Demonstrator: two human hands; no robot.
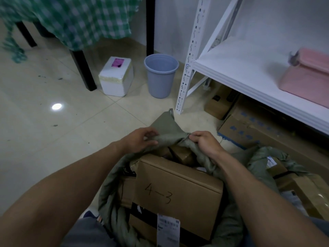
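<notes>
A grey-green woven sack (114, 198) stands open on the floor in front of me, its rim rolled down. Inside it is a cardboard box (178, 191) marked "4-3" with a shipping label (168, 229), and smaller boxes lie behind it. My left hand (140, 139) pinches the far edge of the sack's rim. My right hand (204, 141) grips the bunched fabric beside it. A flap of the sack (167, 123) sticks up beyond both hands.
A white metal shelf (240, 72) at the right holds a pink bag (306, 77); cardboard boxes (249, 127) lie under it. A second sack with parcels (277, 166) lies at right. A blue bin (160, 75), a foam box (116, 76) and a table leg (83, 70) stand behind.
</notes>
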